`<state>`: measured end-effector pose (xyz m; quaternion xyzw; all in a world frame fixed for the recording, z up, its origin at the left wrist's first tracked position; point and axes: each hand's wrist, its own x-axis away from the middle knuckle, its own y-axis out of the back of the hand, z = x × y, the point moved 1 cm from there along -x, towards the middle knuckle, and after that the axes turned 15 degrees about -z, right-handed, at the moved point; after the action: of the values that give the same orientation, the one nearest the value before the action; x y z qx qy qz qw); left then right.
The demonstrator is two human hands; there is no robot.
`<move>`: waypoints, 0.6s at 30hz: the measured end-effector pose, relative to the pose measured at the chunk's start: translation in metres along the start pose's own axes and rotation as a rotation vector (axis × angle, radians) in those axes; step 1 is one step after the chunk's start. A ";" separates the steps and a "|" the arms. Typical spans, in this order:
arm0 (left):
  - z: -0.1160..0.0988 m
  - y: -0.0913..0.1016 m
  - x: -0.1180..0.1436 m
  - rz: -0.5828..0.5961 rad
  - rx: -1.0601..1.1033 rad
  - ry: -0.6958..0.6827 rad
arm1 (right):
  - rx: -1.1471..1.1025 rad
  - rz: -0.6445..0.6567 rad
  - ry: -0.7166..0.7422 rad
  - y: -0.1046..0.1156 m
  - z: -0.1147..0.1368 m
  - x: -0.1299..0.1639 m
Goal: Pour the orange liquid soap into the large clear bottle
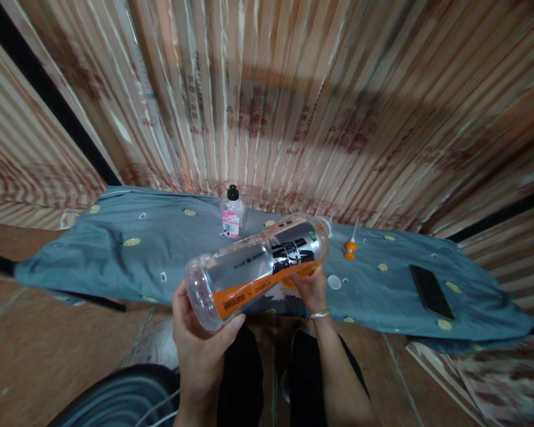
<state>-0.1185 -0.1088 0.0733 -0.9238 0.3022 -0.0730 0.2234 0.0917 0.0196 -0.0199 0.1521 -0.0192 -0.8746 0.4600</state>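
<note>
A large clear plastic bottle [258,264] with a silver and orange label is held at a slant above the cloth, its neck end up to the right. My left hand [200,338] is closed round its base end, thumb along the underside. My right hand [312,290] grips it from below near the neck end; most of its fingers are hidden behind the bottle. Just right of that hand, a white round cap [333,282] lies on the cloth. Farther right is an orange-handled screwdriver [350,249] with a thin shaft pointing away.
A patterned green-blue cloth [173,249] covers the narrow table. A small clear bottle [232,216] with a black top stands at the back. To the right lies a black phone [431,292]. Striped curtains [267,107] hang behind. A dark round stool [120,397] is at lower left.
</note>
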 end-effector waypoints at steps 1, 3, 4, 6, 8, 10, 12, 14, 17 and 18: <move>0.000 0.000 0.000 -0.002 0.000 -0.003 | 0.001 -0.001 0.000 0.000 -0.001 0.000; 0.001 0.000 0.000 -0.005 0.001 -0.004 | 0.016 -0.012 0.003 0.000 -0.001 0.000; 0.001 0.000 -0.001 -0.005 0.001 -0.004 | 0.026 -0.016 0.008 0.001 -0.001 0.000; 0.001 0.000 -0.001 -0.001 -0.001 -0.005 | 0.029 -0.019 0.016 0.001 0.000 0.000; 0.000 0.000 -0.001 0.002 -0.009 -0.010 | 0.017 -0.004 0.010 0.002 0.002 0.001; -0.001 -0.001 -0.001 0.003 -0.012 -0.010 | 0.016 0.014 -0.001 0.002 0.002 0.001; -0.002 -0.001 0.000 0.009 -0.006 -0.011 | 0.015 0.024 -0.010 0.002 0.002 0.001; -0.002 -0.001 0.000 0.015 0.003 -0.011 | -0.001 0.026 -0.022 0.002 0.001 0.001; -0.001 -0.001 0.000 0.008 -0.001 -0.008 | 0.001 0.025 -0.037 0.001 -0.001 0.001; -0.001 0.000 0.000 0.009 -0.005 -0.004 | 0.009 0.022 -0.036 0.001 -0.002 0.001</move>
<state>-0.1187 -0.1086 0.0742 -0.9232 0.3059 -0.0694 0.2222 0.0929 0.0183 -0.0214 0.1384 -0.0332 -0.8720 0.4684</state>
